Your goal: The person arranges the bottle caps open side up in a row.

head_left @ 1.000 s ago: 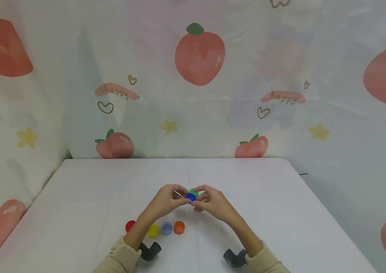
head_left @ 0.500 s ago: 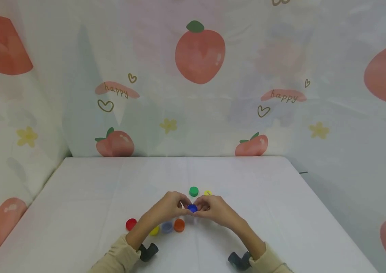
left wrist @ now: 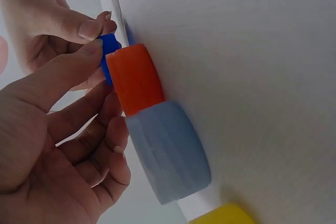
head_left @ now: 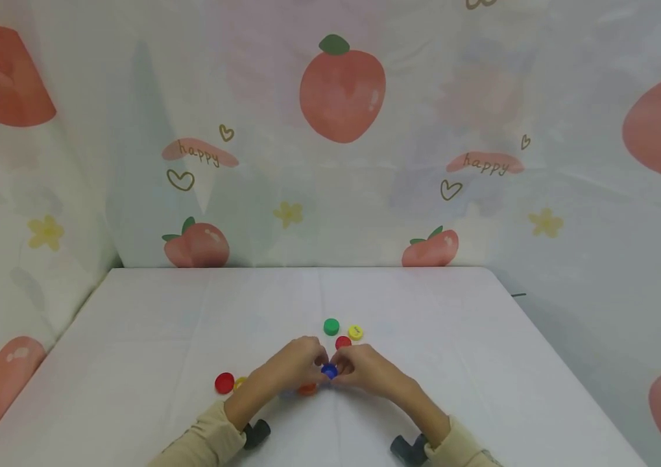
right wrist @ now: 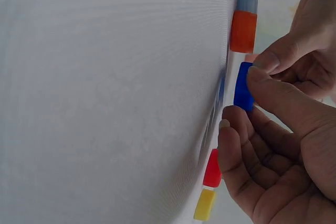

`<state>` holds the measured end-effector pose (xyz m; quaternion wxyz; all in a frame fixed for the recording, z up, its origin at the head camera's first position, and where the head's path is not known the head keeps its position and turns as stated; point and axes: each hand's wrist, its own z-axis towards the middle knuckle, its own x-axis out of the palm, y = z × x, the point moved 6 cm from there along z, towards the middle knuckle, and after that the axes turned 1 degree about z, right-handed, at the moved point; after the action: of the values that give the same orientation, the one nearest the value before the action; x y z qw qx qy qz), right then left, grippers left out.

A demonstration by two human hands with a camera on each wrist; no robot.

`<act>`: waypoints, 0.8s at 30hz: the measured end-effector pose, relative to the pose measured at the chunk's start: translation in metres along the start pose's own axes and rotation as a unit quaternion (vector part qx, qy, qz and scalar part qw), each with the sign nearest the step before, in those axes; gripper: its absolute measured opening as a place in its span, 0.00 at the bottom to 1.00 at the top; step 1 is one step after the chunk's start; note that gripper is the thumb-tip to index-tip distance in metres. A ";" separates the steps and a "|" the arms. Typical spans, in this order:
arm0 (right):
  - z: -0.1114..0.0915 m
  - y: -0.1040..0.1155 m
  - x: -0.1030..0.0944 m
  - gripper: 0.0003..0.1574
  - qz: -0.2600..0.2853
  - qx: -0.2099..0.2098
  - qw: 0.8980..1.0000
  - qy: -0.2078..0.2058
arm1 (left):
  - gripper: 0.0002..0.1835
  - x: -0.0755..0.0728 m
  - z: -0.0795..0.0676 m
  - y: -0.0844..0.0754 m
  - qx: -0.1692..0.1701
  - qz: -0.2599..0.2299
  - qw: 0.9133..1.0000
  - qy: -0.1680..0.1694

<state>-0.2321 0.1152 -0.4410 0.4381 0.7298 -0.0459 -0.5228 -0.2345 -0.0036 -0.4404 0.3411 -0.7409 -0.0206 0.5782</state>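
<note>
A small blue bottle cap (head_left: pixel 329 371) is pinched from both sides, my left hand (head_left: pixel 297 364) on its left and my right hand (head_left: pixel 372 371) on its right. In the right wrist view, both thumbs meet at the upper edge of the blue cap (right wrist: pixel 243 86), which is close over the white tabletop. Right beside it is an orange cap (left wrist: pixel 135 80), followed by a greyish-blue cap (left wrist: pixel 169 153) and a yellow cap (left wrist: pixel 223 215), in a row. My left hand and forearm partly cover this row in the head view.
A red cap (head_left: pixel 224 383) lies at the row's left end. Beyond the hands are a green cap (head_left: pixel 331 327), a yellow cap (head_left: pixel 356 333) and another red cap (head_left: pixel 343 342). Dark elbow-shaped pieces (head_left: pixel 258 434) show by both cuffs. A fruit-print curtain (head_left: pixel 342 194) backs the white table (head_left: pixel 453 311).
Both hands have drawn the blue cap toward the body, down to the right end of the cap row. The green, yellow and far red caps have come into view behind them.
</note>
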 end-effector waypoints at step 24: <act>-0.002 0.010 0.004 0.17 -0.053 0.007 0.997 0.051 | 0.19 -0.002 -0.002 0.000 0.011 0.009 0.999 0.046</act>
<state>-0.2249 0.1085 -0.4370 0.4068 0.7598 0.0114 -0.5071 -0.2336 -0.0052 -0.4381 0.3445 -0.7628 0.0079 0.5471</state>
